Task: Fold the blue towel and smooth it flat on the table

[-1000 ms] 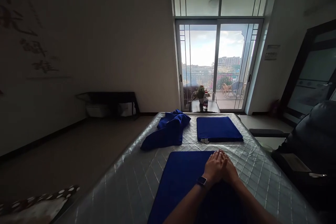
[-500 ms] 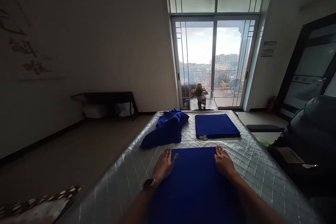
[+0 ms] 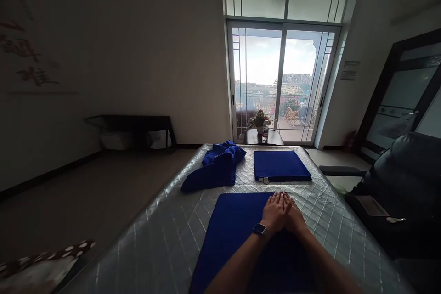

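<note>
Both hands lie flat and side by side on the near blue towel (image 3: 234,234), at its far right part. The left hand (image 3: 274,211) (watch on the wrist) has its fingers straight and together, palm down, gripping nothing; the right hand (image 3: 294,218) touches it, fingers also flat and closed up, partly hidden behind the left.

The towel lies spread on the quilted silver mattress (image 3: 165,239), close to the person. Beyond it a folded blue towel (image 3: 280,165) sits neat on the right, and a crumpled blue towel (image 3: 215,167) on the left, apart from each other.

Step in hand looks like smoothing or pressing the spread cloth flat, mid-fold. The next move probably calls for the palms to slide outward to the edges, then a pinch on a corner or hem to fold it over evenly.
</note>
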`<state>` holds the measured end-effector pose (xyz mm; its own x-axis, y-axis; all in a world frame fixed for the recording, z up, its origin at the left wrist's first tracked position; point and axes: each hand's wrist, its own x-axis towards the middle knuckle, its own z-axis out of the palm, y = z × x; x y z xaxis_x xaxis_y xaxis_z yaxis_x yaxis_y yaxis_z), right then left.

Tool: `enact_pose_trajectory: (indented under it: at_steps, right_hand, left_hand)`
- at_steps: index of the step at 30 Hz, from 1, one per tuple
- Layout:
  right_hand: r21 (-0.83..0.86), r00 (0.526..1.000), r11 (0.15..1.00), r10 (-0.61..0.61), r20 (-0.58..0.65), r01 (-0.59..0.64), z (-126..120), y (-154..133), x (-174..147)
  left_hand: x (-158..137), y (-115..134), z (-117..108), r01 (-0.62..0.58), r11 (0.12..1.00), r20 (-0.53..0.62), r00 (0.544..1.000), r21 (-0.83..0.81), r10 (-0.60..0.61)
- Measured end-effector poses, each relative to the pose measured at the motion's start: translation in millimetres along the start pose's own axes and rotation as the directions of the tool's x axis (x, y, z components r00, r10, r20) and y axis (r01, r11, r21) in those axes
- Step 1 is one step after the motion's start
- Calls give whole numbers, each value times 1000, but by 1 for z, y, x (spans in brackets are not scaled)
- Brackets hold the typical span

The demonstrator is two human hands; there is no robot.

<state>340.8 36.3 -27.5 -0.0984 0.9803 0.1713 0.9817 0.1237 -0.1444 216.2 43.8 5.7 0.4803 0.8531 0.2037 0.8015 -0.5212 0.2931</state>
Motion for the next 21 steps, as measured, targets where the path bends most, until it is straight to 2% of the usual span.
enact_pose_trajectory:
  at_steps: [2, 4, 7, 11, 14, 16, 18, 21]
  right_hand:
    - [-7, 1000, 1000, -5, -2, 5, 0, 0, 0]
    - [0, 1000, 1000, 15, -11, -15, -1, -1, 1]
    - [34, 998, 998, 55, -19, -55, -2, -5, 1]
    - [58, 998, 997, 57, 2, -57, -8, -9, 1]
    - [56, 998, 996, 63, 14, -64, -14, -12, -1]
    - [59, 997, 996, 71, 9, -71, -17, -13, -4]
    - [59, 998, 996, 61, 1, -61, -17, -13, -11]
    - [52, 1000, 998, 30, -4, -29, -13, -12, -23]
  left_hand:
    - [-1, -1, 5, 7, 1000, 7, 1000, -20, -7]
    - [-11, -24, 0, 50, 999, 10, 999, -21, -49]
    - [-37, -82, -20, 175, 984, 7, 985, 21, -175]
    - [-77, -160, -48, 339, 934, -30, 941, 112, -338]
    - [-96, -195, -62, 411, 901, -47, 911, 142, -409]
    - [-96, -200, -67, 427, 891, -51, 904, 153, -425]
    - [-88, -188, -69, 418, 894, -69, 908, 162, -413]
    - [-64, -136, -56, 276, 949, -101, 959, 150, -263]
